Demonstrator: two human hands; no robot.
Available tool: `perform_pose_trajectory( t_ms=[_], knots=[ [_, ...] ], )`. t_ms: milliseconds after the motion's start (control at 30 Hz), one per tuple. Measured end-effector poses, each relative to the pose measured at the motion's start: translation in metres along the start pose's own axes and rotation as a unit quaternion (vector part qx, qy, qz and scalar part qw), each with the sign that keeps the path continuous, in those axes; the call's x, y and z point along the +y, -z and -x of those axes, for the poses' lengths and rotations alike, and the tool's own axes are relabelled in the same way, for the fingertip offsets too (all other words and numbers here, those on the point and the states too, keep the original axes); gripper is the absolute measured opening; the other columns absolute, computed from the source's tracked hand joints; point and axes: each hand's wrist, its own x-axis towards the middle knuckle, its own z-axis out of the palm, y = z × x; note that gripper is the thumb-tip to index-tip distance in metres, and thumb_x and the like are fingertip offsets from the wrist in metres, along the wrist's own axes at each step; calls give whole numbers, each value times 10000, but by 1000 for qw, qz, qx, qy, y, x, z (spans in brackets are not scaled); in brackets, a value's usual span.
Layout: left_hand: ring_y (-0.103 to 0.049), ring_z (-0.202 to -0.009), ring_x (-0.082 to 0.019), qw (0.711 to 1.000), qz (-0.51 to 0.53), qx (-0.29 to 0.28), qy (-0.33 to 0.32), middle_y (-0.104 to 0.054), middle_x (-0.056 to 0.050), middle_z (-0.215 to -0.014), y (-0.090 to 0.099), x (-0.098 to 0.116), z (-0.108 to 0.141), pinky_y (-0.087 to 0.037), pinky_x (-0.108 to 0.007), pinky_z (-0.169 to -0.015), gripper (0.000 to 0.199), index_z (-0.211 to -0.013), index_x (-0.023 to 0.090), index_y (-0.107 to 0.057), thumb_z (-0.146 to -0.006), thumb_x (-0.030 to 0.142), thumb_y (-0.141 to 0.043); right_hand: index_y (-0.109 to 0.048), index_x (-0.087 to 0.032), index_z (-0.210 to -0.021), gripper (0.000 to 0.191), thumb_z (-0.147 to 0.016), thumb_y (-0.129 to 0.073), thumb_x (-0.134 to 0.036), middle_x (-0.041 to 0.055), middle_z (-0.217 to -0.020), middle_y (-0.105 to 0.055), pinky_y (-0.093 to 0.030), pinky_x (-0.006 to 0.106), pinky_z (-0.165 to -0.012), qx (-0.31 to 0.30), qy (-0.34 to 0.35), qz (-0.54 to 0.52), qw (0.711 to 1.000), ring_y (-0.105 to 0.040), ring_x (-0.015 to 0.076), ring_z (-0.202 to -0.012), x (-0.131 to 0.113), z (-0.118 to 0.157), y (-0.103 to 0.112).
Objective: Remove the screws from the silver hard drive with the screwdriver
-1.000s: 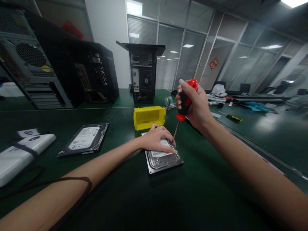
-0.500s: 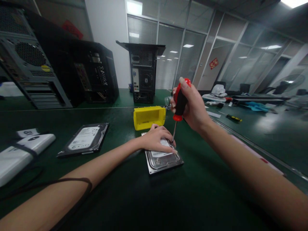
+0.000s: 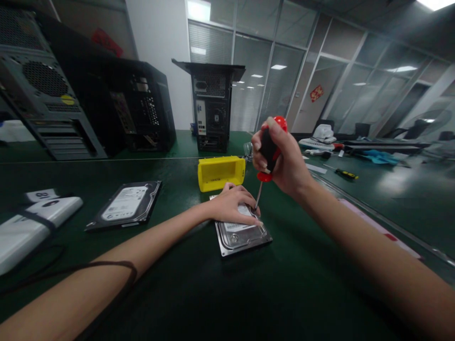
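Observation:
My left hand (image 3: 232,206) lies across a silver hard drive (image 3: 245,240) on the green table, gripping it and covering much of its label. In my right hand (image 3: 289,163) is a screwdriver (image 3: 267,149) with a red and black handle, the fingers wrapped round it. Its shaft slants down, and the tip meets the drive's right part beside my left fingertips. Whatever sits under the tip is too small to make out. Just behind the drive stands an open yellow box (image 3: 204,176), its hollow side facing me.
To the left lie a second hard drive (image 3: 124,204) and a white device (image 3: 60,208) with a dark cable. Computer cases (image 3: 213,106) stand at the back. On the right are a pink strip (image 3: 373,222) and a yellow-black screwdriver (image 3: 346,174).
My right hand has turned round the screwdriver handle, and the handle leans slightly more to the right. My left hand and the hard drive stay in place.

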Motion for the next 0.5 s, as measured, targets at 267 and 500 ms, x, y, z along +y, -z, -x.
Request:
perform_pose_trajectory(
  t_ms=[267,500],
  knots=[
    [-479,-1113,-239,1000,2,4,-4,-681,28,-1040,-1,-2,0,-228,-359,-900,325,-952,297,-682,-792,564,-589,-468,-210,-839,425,-720,-613,-592,-33,-693,-461,-270,185,-345,-2,16,29,999,-385,45,-443,3,-2,-2],
    [-486,-1104,-230,1000,-1,8,-4,-681,25,-1024,-2,-1,0,-228,-363,-889,314,-945,293,-685,-787,552,-604,-509,-216,-885,396,-744,-595,-576,-41,-669,-427,-270,182,-356,9,15,45,999,-366,48,-449,4,-4,1]
  ],
)
